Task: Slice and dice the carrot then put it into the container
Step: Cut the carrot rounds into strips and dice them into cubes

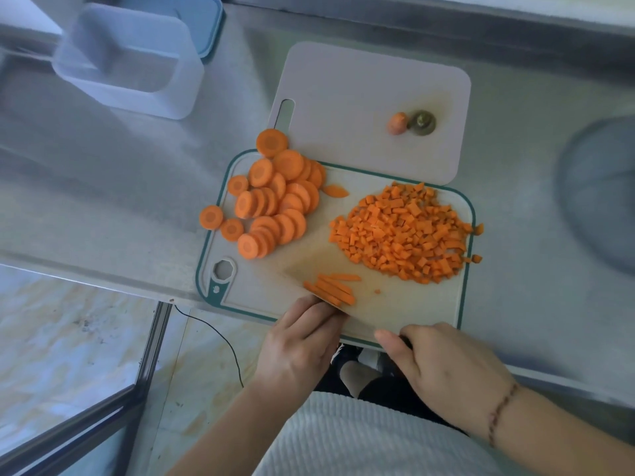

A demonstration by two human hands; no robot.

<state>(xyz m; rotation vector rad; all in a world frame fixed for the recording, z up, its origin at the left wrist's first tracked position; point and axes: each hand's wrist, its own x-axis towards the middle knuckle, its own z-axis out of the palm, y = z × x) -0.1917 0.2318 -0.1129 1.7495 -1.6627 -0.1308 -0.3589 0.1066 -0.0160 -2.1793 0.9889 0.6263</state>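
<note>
steel counter [144, 187]: left hand [302, 341] pinches carrot sticks [335, 290], right hand [443, 362] grips knife [360, 304].

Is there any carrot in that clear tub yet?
Empty, as far as shows: the container stands open with no orange inside. The diced carrot lies on the cutting board.

On my green-rimmed cutting board [395, 304], round carrot slices [271, 201] lie heaped at the far left, a couple spilling past its edge. A mound of small orange carrot dice [405, 231] fills the right side. A few carrot sticks [335, 288] lie stacked near the front. The pale, empty container [127, 60] stands upright, well apart at far left.
</note>
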